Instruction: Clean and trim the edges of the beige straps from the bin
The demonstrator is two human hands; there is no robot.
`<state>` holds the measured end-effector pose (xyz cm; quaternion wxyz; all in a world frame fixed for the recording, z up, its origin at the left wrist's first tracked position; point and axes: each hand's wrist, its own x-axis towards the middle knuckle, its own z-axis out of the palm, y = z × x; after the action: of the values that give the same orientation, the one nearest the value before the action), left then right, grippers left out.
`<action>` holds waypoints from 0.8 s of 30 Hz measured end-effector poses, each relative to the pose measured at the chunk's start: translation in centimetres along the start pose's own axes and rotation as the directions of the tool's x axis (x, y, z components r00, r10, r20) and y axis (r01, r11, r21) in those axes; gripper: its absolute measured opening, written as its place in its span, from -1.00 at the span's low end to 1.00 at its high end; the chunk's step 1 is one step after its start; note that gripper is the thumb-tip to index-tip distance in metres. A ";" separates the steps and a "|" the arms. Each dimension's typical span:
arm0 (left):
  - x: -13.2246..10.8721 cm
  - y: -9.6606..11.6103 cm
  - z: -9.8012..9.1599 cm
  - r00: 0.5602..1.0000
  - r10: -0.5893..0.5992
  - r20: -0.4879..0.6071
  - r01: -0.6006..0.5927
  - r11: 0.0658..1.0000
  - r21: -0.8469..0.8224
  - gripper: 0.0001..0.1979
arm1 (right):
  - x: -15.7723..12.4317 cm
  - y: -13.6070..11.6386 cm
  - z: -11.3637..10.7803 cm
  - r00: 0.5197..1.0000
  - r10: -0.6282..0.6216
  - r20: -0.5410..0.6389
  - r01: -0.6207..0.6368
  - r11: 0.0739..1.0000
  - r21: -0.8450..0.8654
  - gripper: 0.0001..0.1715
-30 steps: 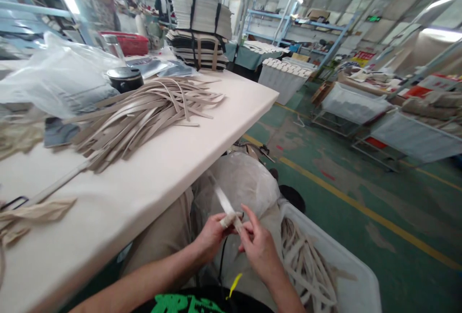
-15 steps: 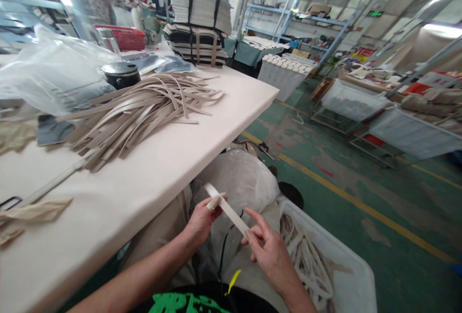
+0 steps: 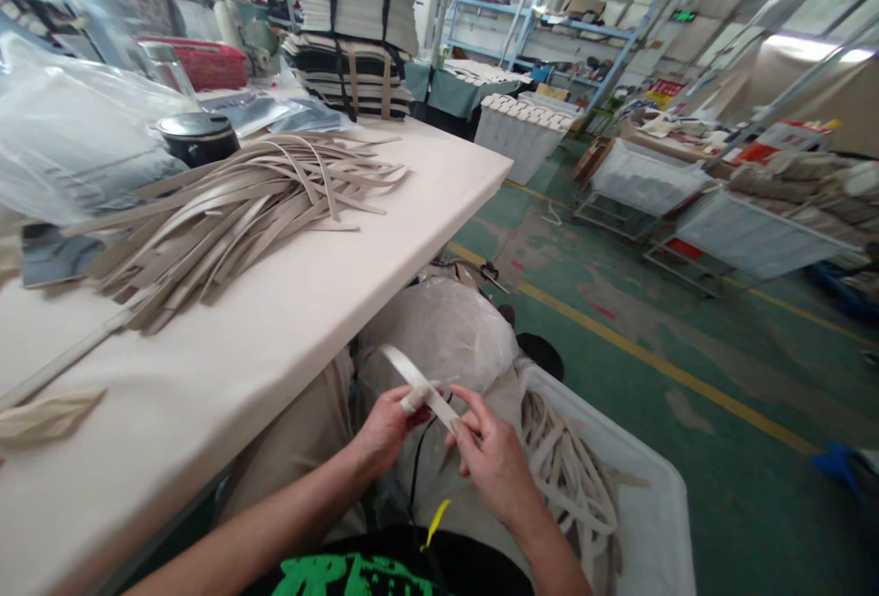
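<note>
A narrow pale strip (image 3: 404,365) is stretched between my two hands above my lap. My left hand (image 3: 391,424) pinches it between thumb and fingers, and a whitish wrap covers one fingertip. The strip's upper end curls free beyond that grip. My right hand (image 3: 491,449) holds the lower part of the strip between thumb and fingers, with the index finger reaching toward the left hand. On the table to the left lies a heap of similar beige strips (image 3: 240,221). Beside my right forearm, more strips (image 3: 567,459) lie tangled in a white plastic bin (image 3: 656,495).
The pale table (image 3: 330,294) runs along my left, its edge close to my left arm. On it are a black lidded pot (image 3: 198,136), a clear plastic bag (image 3: 75,120), a red basket (image 3: 206,63) and a strapped stack (image 3: 350,5). Wheeled carts (image 3: 755,230) stand at right.
My hands have come closer together along the strip, and my right index finger has moved in toward the left hand. The view has shifted slightly, so the surroundings appear further left.
</note>
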<state>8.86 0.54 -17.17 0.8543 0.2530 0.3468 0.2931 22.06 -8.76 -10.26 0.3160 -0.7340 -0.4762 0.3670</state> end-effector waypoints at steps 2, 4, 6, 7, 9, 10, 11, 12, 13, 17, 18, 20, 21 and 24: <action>-0.3 -1.0 0.5 0.993 -0.050 0.104 0.049 0.999 0.011 -0.58 | 0.6 -0.4 0.7 0.999 -0.051 -0.020 0.051 0.999 0.000 -0.53; -0.4 -1.3 0.5 0.990 -0.065 0.124 0.068 0.997 -0.023 -0.57 | 1.0 -0.6 1.2 0.990 -0.143 -0.020 0.142 0.990 -0.018 -0.48; -0.3 -0.7 0.1 0.996 -0.061 0.068 0.065 0.996 -0.058 -0.56 | 1.1 -0.3 1.4 0.964 -0.266 -0.020 0.265 0.964 -0.021 -0.43; -0.2 -0.3 -0.2 0.998 -0.058 0.035 0.060 0.996 -0.069 -0.56 | 1.0 0.1 1.4 0.942 -0.332 -0.036 0.332 0.943 -0.022 -0.44; -0.1 0.6 -0.6 0.998 -0.065 -0.011 0.064 0.994 -0.088 -0.54 | 0.8 1.0 1.4 0.889 -0.448 -0.095 0.445 0.894 -0.049 -0.58; -0.1 0.8 -0.6 0.997 -0.075 -0.020 0.073 0.993 -0.097 -0.54 | 0.8 1.4 1.4 0.860 -0.496 -0.118 0.490 0.868 -0.079 -0.67; -0.1 1.0 -0.6 0.996 -0.089 -0.020 0.086 0.991 -0.104 -0.54 | 0.9 1.8 1.5 0.835 -0.536 -0.128 0.525 0.844 -0.108 -0.73; -0.1 1.0 -0.6 0.995 -0.103 -0.008 0.102 0.989 -0.110 -0.54 | 1.1 2.0 1.6 0.814 -0.565 -0.134 0.550 0.825 -0.130 -0.76; -0.2 1.0 -0.5 0.993 -0.114 0.013 0.114 0.987 -0.112 -0.55 | 1.3 2.2 1.7 0.806 -0.576 -0.138 0.559 0.817 -0.144 -0.76; -0.3 0.7 -0.5 0.986 -0.115 0.119 0.126 0.987 -0.095 -0.60 | 2.5 2.3 1.6 0.807 -0.557 -0.196 0.534 0.830 -0.160 -0.57; -0.3 0.7 -0.6 0.985 -0.111 0.128 0.123 0.988 -0.090 -0.63 | 2.8 2.3 1.5 0.797 -0.572 -0.194 0.545 0.820 -0.175 -0.58; -0.3 0.6 -0.8 0.986 -0.098 0.137 0.109 0.991 -0.077 -0.68 | 3.3 2.1 1.3 0.756 -0.638 -0.144 0.607 0.767 -0.207 -0.70; -0.3 0.5 -0.9 0.986 -0.083 0.143 0.095 0.992 -0.079 -0.69 | 3.5 2.0 1.3 0.736 -0.668 -0.110 0.640 0.739 -0.208 -0.74; -0.5 0.3 -1.0 0.974 -0.070 0.213 0.100 0.986 -0.135 -0.71 | 3.7 1.2 1.7 0.716 -0.694 -0.071 0.686 0.719 -0.114 -0.74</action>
<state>7.71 0.65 -17.33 0.9137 0.2044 0.2439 0.2526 22.21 -5.54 -13.04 0.4262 -0.5343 -0.7115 0.1632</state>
